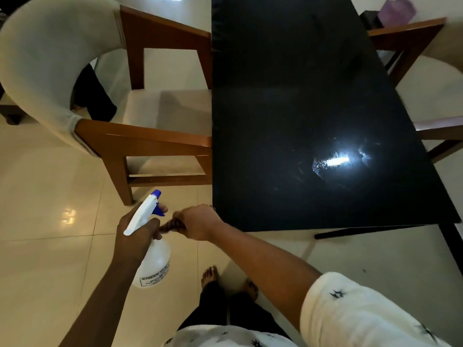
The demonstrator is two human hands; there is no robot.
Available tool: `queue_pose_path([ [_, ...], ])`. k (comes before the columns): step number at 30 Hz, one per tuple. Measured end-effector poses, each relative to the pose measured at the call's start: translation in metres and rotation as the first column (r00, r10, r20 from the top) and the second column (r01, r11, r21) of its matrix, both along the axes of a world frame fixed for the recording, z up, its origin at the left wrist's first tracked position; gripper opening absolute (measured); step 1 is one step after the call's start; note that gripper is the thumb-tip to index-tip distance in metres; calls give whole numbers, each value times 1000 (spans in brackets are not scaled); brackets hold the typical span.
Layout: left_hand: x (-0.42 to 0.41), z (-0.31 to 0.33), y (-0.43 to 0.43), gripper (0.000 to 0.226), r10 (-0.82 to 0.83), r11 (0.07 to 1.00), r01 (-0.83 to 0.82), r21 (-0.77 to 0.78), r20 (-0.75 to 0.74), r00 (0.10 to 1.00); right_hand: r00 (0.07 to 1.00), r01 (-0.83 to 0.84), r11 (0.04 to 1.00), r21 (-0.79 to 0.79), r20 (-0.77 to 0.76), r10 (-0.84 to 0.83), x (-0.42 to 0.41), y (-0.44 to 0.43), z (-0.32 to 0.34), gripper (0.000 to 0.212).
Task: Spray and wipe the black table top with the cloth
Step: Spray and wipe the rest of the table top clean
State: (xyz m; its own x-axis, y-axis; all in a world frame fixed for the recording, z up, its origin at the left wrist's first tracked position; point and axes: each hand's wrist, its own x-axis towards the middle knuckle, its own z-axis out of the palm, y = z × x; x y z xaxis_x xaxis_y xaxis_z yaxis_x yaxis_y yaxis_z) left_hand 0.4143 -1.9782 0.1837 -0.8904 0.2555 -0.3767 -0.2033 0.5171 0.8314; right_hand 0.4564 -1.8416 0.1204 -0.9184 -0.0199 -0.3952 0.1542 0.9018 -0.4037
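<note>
left grip (136, 229) is wrapped round the neck of a clear plastic spray bottle with a white and blue trigger head (152, 264). right grip (198, 221) is clenched round a twisted dark reddish-brown cloth (167, 226), right beside the bottle, just off the near left corner of the glossy black counter (288, 96), over the cream floor tiles (50, 246)
</note>
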Motion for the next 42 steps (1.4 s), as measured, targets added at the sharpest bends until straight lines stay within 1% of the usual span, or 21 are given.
queue_pose_path([
  [1, -3, 1, 0, 34, 3, 1000, -3, 12, 6, 1000, 985, 168, 966, -195, -14, -174, 0, 3, 11, 31],
  [2, -6, 2, 0, 32, 0, 1000, -1, 18, 8, 1000, 941, 314, 882, -352, -9, -339, 3, 10, 23, 32],
  [4, -10, 3, 1, 35, -30, 999, 30, 13, -7, 1000, 831, 498, 722, -480, 24, -556, 14, 37, 45, 38],
  [6, -14, 2, 2, 36, -49, 999, 49, -5, -7, 999, 718, 601, 653, -461, -47, -694, 30, 76, 57, 44],
  [8, -16, -2, 5, 37, -44, 999, 44, -16, 22, 999, 626, 693, 662, -286, -218, -749, 49, 117, 57, 50],
  [10, -17, -4, 8, 36, -70, 997, 71, -19, 24, 997, 617, 748, 662, -44, -319, -719, 64, 144, 45, 52],
  [12, -15, -3, 11, 36, -96, 995, 96, -21, 22, 995, 661, 742, 657, 132, -305, -686, 67, 145, 28, 50],
  [15, -12, -3, 12, 31, -74, 997, 74, -9, 47, 996, 742, 671, 709, 217, -215, -635, 60, 97, 8, 51],
  [17, -11, -6, 9, 29, -59, 998, 61, -24, 76, 995, 801, 594, 777, 209, -234, -550, 56, 48, 6, 51],
  [19, -10, -5, 5, 28, -64, 997, 67, -29, 79, 995, 862, 487, 854, 185, -259, -435, 53, 0, 6, 48],
  [22, -10, -1, -2, 36, -57, 998, 57, -13, 47, 997, 929, 358, 933, 25, -105, -354, 52, -53, 1, 41],
  [23, -10, 1, -5, 32, -55, 998, 56, -19, 44, 998, 917, 396, 912, -105, 0, -399, 52, -61, 1, 36],
  [25, -13, 3, -11, 32, -55, 998, 57, -33, 40, 998, 852, 523, 774, -357, 230, -470, 57, -64, 1, 28],
  [26, -15, 4, -14, 37, -58, 998, 59, -32, 37, 998, 835, 550, 726, -413, 291, -468, 62, -61, 2, 28],
  [29, -17, 6, -21, 34, -94, 995, 95, -35, 39, 995, 827, 563, 681, -468, 321, -462, 86, -40, 17, 29],
  [33, -13, 5, -19, 35, -176, 983, 179, -41, 74, 982, 736, 652, 550, -522, 259, -626, 115, -3, 50, 32],
  [34, -9, 7, -15, 37, -205, 978, 208, -34, 72, 976, 709, 668, 548, -503, 208, -674, 121, 6, 56, 35],
  [37, 3, 19, -1, 45, -260, 966, 259, 17, 68, 963, 731, 634, 731, -253, -115, -673, 128, 28, 57, 48],
  [39, 9, 19, 7, 42, -258, 966, 257, 33, 69, 964, 742, 597, 784, -168, -256, -620, 119, 37, 50, 52],
  [41, 12, 18, 10, 45, -248, 968, 245, 44, 74, 966, 806, 489, 871, -39, -363, -469, 101, 38, 41, 52],
  [42, 12, 17, 11, 44, -240, 970, 237, 46, 77, 968, 862, 400, 915, 49, -361, -357, 90, 35, 39, 53],
])
